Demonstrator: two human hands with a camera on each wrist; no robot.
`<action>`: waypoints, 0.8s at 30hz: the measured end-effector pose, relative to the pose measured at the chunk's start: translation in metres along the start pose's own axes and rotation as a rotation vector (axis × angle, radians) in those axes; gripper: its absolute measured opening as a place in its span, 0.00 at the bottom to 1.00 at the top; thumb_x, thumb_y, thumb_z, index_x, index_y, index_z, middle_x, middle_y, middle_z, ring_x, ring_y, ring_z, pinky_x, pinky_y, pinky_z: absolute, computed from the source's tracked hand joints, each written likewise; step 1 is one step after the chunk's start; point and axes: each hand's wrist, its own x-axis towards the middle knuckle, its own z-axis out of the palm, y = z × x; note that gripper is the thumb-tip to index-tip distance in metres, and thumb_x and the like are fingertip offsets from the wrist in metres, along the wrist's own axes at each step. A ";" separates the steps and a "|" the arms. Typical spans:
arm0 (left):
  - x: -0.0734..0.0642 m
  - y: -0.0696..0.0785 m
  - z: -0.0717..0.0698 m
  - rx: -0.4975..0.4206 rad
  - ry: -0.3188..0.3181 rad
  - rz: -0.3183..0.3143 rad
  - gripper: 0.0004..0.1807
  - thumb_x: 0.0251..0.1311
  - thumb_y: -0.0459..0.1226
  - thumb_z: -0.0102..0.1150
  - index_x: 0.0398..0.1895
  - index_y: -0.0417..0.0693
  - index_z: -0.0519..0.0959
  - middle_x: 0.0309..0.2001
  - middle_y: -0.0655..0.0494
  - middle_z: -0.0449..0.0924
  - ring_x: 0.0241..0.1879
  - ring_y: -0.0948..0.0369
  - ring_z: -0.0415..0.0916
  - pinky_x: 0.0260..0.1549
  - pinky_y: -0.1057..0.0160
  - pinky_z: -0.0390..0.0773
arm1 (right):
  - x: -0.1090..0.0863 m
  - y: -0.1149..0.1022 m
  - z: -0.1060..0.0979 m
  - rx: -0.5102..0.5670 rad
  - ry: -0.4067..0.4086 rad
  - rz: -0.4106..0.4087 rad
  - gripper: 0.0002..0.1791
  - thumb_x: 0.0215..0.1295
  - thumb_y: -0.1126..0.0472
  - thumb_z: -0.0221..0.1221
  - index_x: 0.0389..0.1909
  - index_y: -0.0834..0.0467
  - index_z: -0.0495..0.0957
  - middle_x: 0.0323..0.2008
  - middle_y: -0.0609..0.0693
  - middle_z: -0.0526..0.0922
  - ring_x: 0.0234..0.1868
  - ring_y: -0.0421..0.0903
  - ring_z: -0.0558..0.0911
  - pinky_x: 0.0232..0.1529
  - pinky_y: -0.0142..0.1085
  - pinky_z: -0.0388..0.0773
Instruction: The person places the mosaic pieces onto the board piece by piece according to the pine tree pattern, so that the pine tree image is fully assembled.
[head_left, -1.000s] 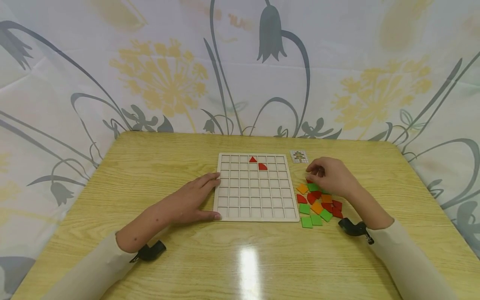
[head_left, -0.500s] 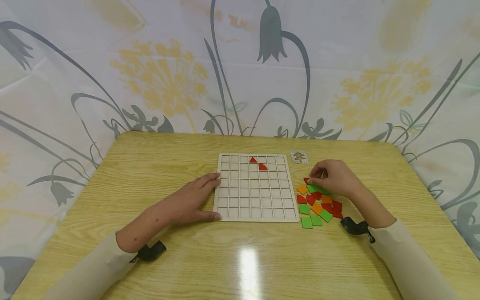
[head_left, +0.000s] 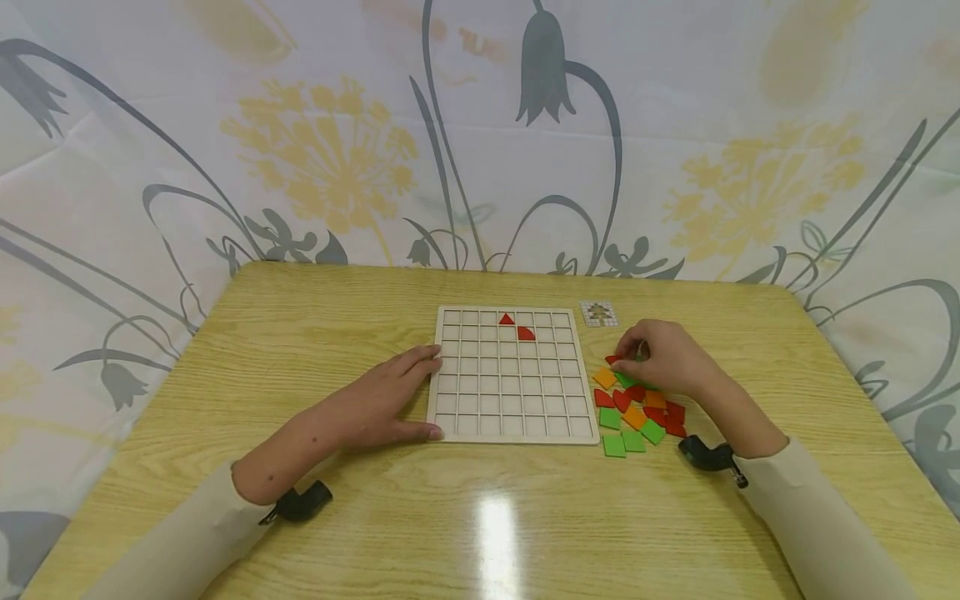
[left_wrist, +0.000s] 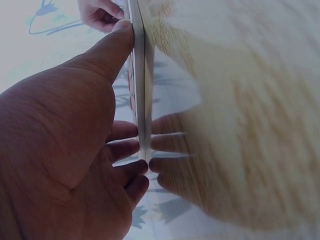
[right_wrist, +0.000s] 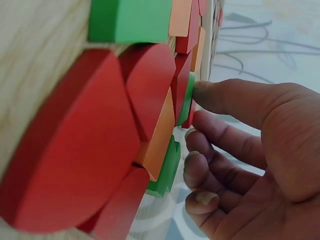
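Observation:
A square wooden grid board (head_left: 489, 385) lies on the table, with a red triangle (head_left: 507, 319) and a red quarter-circle tile (head_left: 527, 333) in its upper cells. My left hand (head_left: 382, 400) rests at the board's left side, fingers and thumb extended and touching its edge. At the top of a loose tile pile, my right hand (head_left: 660, 358) pinches a red tile (head_left: 613, 359) between thumb and index finger. Most of that tile is hidden. In the right wrist view a green tile (right_wrist: 186, 102) lies right beside the fingertips, and the other fingers are loosely curled.
Right of the board lie several green squares (head_left: 614, 446), orange squares (head_left: 633, 416) and red rounded tiles (head_left: 622, 400), some overlapping. A small pattern card (head_left: 598, 314) with a tree-like picture sits behind the pile. A flower-print cloth (head_left: 480, 133) hangs behind the table (head_left: 375, 533).
My right hand has shifted slightly at the top of the pile, and the red tile by its fingertips has moved a little left. The left hand and board have stayed put.

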 end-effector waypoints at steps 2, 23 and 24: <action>0.000 0.000 0.000 -0.001 -0.002 -0.002 0.54 0.66 0.61 0.69 0.83 0.37 0.58 0.84 0.43 0.51 0.82 0.44 0.53 0.76 0.40 0.62 | 0.000 -0.001 0.000 -0.003 0.003 -0.011 0.04 0.67 0.62 0.72 0.37 0.59 0.87 0.32 0.48 0.83 0.28 0.44 0.75 0.31 0.38 0.75; 0.000 0.002 -0.002 -0.009 -0.017 -0.018 0.55 0.65 0.62 0.69 0.83 0.39 0.58 0.85 0.44 0.50 0.83 0.45 0.51 0.77 0.41 0.61 | 0.009 -0.020 0.007 0.056 0.058 -0.084 0.02 0.74 0.66 0.65 0.41 0.61 0.84 0.34 0.48 0.84 0.34 0.44 0.79 0.35 0.39 0.77; 0.000 0.002 -0.002 -0.010 -0.016 -0.019 0.55 0.65 0.62 0.69 0.83 0.39 0.58 0.85 0.45 0.50 0.83 0.45 0.51 0.77 0.41 0.61 | 0.011 -0.022 0.007 0.058 0.061 -0.092 0.01 0.74 0.66 0.64 0.41 0.60 0.84 0.35 0.48 0.84 0.34 0.44 0.79 0.36 0.39 0.78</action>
